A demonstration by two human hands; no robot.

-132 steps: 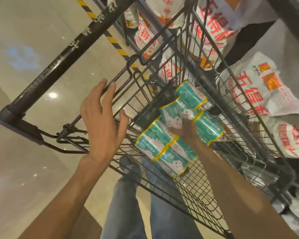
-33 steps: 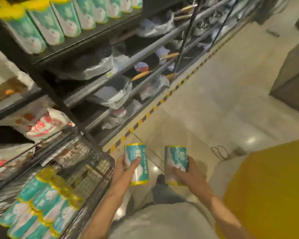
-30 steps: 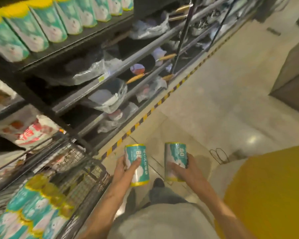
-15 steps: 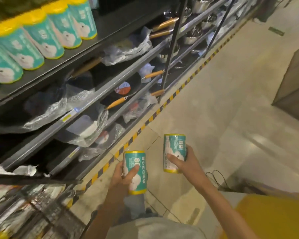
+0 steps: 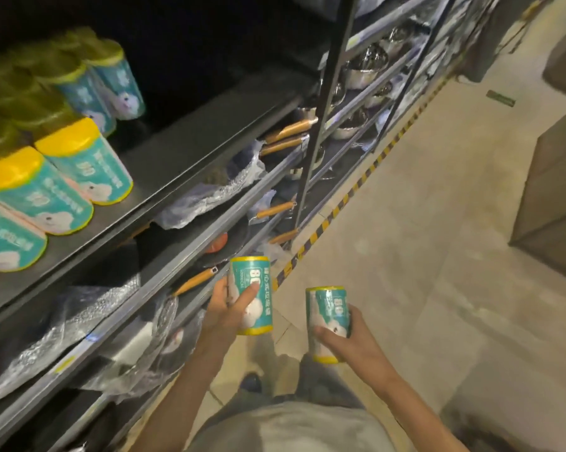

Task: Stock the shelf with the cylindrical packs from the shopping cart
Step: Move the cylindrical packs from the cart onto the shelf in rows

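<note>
Left hand: the left hand (image 5: 229,316) grips a teal pack (image 5: 251,295) with yellow rims, thumb laid across its printed front, fingers curled round the far side; the pack is upright, held in the air just off the front edge of the lower shelves.
Right hand: the right hand (image 5: 346,337) grips a second pack (image 5: 328,316) of the same kind from below and behind, thumb across its lower front; it too is upright, held over the floor (image 5: 421,223), near the first pack but apart from it.
Top shelf: a dark shelf (image 5: 190,148) carries a row of matching packs along its front edge at the left, the nearest (image 5: 86,164) standing beside another (image 5: 33,194); more packs (image 5: 112,79) stand toward the back, dim and blurred. The right-hand stretch of the shelf, up to the upright post (image 5: 324,109), is bare board.
Lower shelves: pans (image 5: 229,243) with wooden handles, several in clear plastic wrap (image 5: 209,190), lie on the shelves beneath; steel pots (image 5: 369,66) sit past the post.
Floor: pale tiles, with a yellow-and-black striped line (image 5: 340,203) running along the foot of the shelving.
Person: grey trousers and a pale shirt hem show at the bottom edge, between the two forearms.
Cart: out of frame.
</note>
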